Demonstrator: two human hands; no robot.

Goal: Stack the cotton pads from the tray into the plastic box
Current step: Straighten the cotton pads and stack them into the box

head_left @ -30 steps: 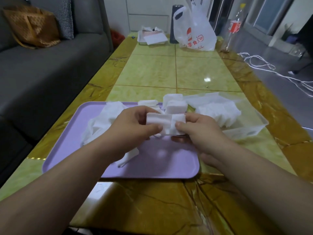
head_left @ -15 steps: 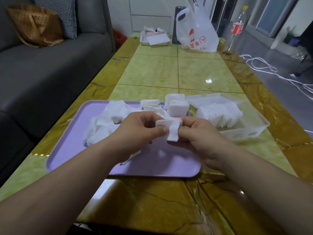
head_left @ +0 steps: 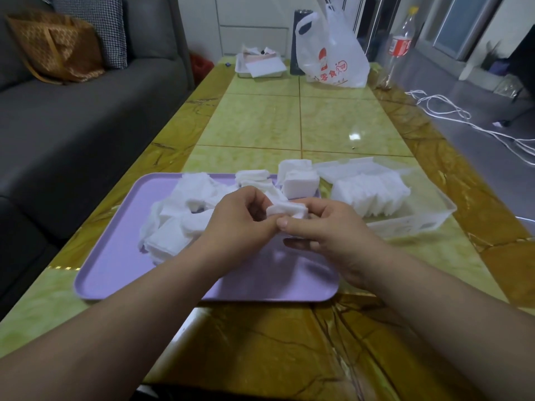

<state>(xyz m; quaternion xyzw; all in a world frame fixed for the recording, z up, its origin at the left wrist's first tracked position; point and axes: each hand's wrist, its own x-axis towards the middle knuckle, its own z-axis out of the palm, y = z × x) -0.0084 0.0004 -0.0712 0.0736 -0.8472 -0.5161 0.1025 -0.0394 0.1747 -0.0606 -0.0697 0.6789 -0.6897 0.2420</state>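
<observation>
Cotton pads (head_left: 286, 211) pinched — white bag (head_left: 333, 56) reads "零食".

The cotton pads (head_left: 170, 237) are coloured white, the tray (head_left: 115, 270) lilac; the plastic box (head_left: 411, 228) is left clear. The worktop (head_left: 254, 125) is tiled in marbled yellow-green and bordered in veined brown. The sofa (head_left: 72, 125) is upholstered grey, its cushion (head_left: 95, 27) finely checked.

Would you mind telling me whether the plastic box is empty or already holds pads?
Partly filled: a row of cotton pads sits inside the plastic box, and its near end looks bare.
</observation>
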